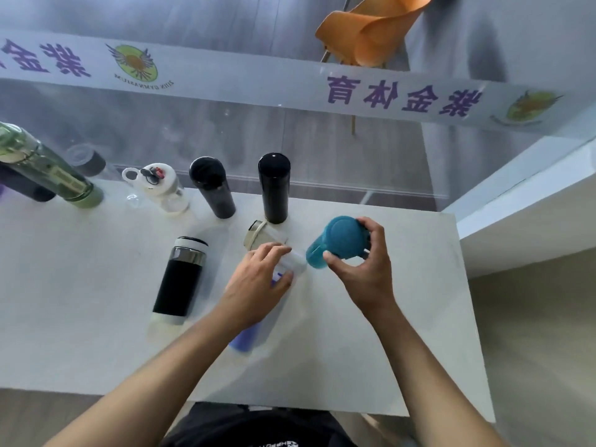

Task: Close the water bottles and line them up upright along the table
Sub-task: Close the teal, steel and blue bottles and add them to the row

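My right hand [364, 269] grips the lid of a teal bottle [335, 241] that stands upright near the table's right side. My left hand [258, 285] is closed around a clear bottle with a purple base [248, 337] that lies tilted on the table, its beige lid end [254, 237] pointing away from me. A black bottle with a steel collar [179, 279] lies flat to the left. Along the far edge, two black flasks [274, 188] [213, 188], a clear bottle with a white lid [161, 188] and a green bottle [51, 169] stand upright.
The white table [371, 350] ends close on the right and at the near edge. A glass wall with a printed banner [290, 82] runs behind the far edge. An orange chair [371, 30] stands beyond the glass. A dark bottle [25, 188] and a clear cup [85, 159] are at far left.
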